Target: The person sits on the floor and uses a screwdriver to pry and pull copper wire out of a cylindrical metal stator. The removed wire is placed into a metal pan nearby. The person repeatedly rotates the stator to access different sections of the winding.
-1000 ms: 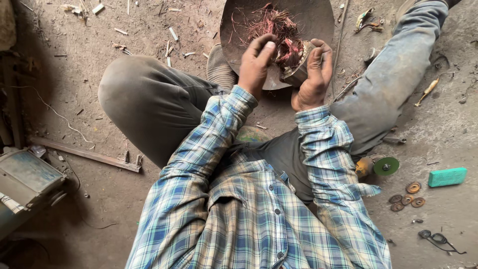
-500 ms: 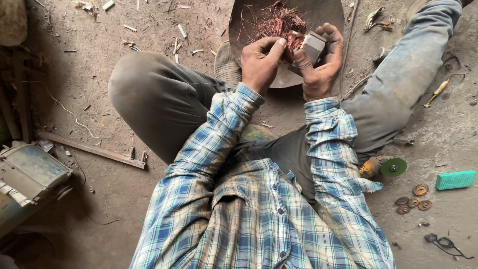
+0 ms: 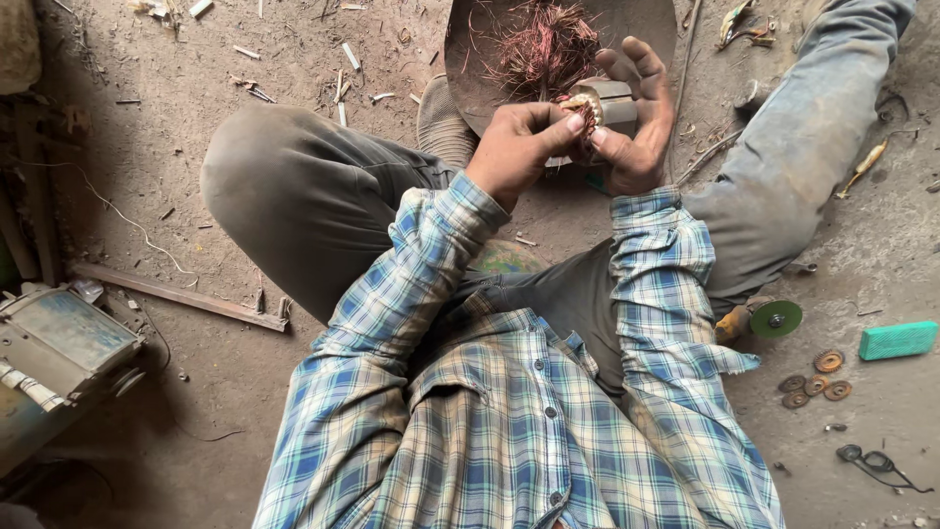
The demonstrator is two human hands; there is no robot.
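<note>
Over the rim of a dark metal pan (image 3: 470, 69) lying on the dirt floor (image 3: 196, 392), a small grey motor core (image 3: 605, 103) is gripped in the right hand (image 3: 636, 127), whose fingers are curled round its far side. The left hand (image 3: 519, 147) is pinched with thumb and forefinger on a tuft of copper wire (image 3: 586, 113) at the near end of the core. Both hands are thus closed on the same piece, just above the near edge of the pan. Inside the pan a tangled heap of reddish copper strands (image 3: 543, 44) is seen. Near the pan, on its left, pale splinters and scraps (image 3: 348, 59) are scattered over the dusty ground. Well below and to the right of the pan, beside the person's trouser leg, a green disc (image 3: 776, 318) is seen, with several rusty washers (image 3: 813, 377) and a green rectangular block (image 3: 898, 340) farther right. Far to the lower left of the pan, a worn metal box (image 3: 59, 343) and a long rusty bar (image 3: 176, 294) are lying on the floor. The whole surface is bare, grey earth strewn with debris.
</note>
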